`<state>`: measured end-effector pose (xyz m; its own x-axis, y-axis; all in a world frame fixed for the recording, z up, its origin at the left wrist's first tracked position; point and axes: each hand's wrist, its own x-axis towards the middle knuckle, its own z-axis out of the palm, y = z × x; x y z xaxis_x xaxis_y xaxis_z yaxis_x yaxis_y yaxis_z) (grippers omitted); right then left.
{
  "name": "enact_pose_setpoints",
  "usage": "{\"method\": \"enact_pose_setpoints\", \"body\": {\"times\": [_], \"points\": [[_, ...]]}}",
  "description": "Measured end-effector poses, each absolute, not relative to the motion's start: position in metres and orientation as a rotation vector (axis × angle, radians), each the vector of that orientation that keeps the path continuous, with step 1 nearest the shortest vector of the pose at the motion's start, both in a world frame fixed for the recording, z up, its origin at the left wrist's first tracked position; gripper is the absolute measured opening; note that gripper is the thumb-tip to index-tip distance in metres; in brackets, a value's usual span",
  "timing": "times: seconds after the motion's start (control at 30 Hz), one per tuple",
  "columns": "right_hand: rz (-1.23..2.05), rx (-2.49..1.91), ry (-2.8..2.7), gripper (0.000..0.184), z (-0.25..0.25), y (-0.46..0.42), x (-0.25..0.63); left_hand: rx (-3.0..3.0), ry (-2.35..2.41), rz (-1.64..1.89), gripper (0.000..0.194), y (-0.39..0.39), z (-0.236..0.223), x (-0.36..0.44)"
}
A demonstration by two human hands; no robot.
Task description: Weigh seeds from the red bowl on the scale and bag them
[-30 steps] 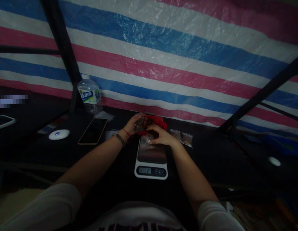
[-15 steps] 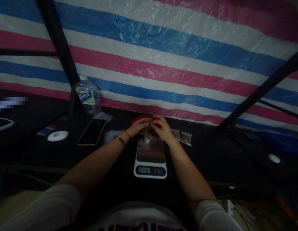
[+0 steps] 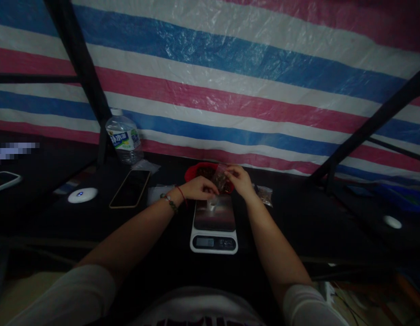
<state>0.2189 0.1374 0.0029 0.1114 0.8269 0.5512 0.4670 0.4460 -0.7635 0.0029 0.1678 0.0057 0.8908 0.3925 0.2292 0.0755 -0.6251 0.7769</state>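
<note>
My left hand (image 3: 200,188) is over the back of a kitchen scale (image 3: 214,219), its fingers curled closed at the top of a small clear cup (image 3: 212,205). Whether the cup rests on the metal plate is hard to tell. My right hand (image 3: 240,179) pinches the upper right edge of a small clear plastic bag (image 3: 221,175) with some dark contents. The bag is held in front of a red bowl (image 3: 190,174) that contains dark brown pieces. The scale's display is lit, but its digits are blurred.
Filled small bags (image 3: 264,195) lie right of my right hand. To the left are clear plastic bags (image 3: 156,194), a phone (image 3: 130,189), a white oval device (image 3: 83,195) and a large plastic bottle (image 3: 124,136). A striped tarp (image 3: 230,99) hangs behind the black table.
My left hand has left the bag and come down toward the cup. My right hand has moved slightly right, keeping the bag. The red bowl shows more, and the scale's reading differs.
</note>
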Motion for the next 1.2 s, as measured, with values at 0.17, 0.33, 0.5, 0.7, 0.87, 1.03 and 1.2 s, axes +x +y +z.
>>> {"method": "enact_pose_setpoints", "body": {"times": [0.17,0.33,0.5,0.7,0.87,1.03,1.2], "points": [[0.543,-1.220,-1.434,0.025,-0.004,0.140,0.214,2.066,0.486,0.905,0.023,0.169,0.003,0.010],[0.641,-1.134,-1.373,0.025,-0.008,0.140,0.205,1.852,0.632,1.073,0.050,0.186,-0.009,0.014],[0.790,-1.005,-1.409,0.059,-0.010,0.140,0.198,1.871,0.690,0.904,0.041,0.190,-0.016,0.016],[0.934,-1.076,-1.548,0.037,-0.013,0.138,0.197,1.723,0.609,0.925,0.049,0.192,-0.019,0.019],[1.035,-0.988,-1.478,0.041,-0.010,0.136,0.197,1.648,0.563,0.932,0.046,0.191,-0.020,0.018],[1.056,-1.046,-1.455,0.035,-0.012,0.137,0.198,1.635,0.579,0.958,0.046,0.189,-0.019,0.018],[1.023,-1.049,-1.468,0.033,-0.016,0.140,0.198,1.601,0.675,1.109,0.037,0.191,-0.017,0.018]]}}
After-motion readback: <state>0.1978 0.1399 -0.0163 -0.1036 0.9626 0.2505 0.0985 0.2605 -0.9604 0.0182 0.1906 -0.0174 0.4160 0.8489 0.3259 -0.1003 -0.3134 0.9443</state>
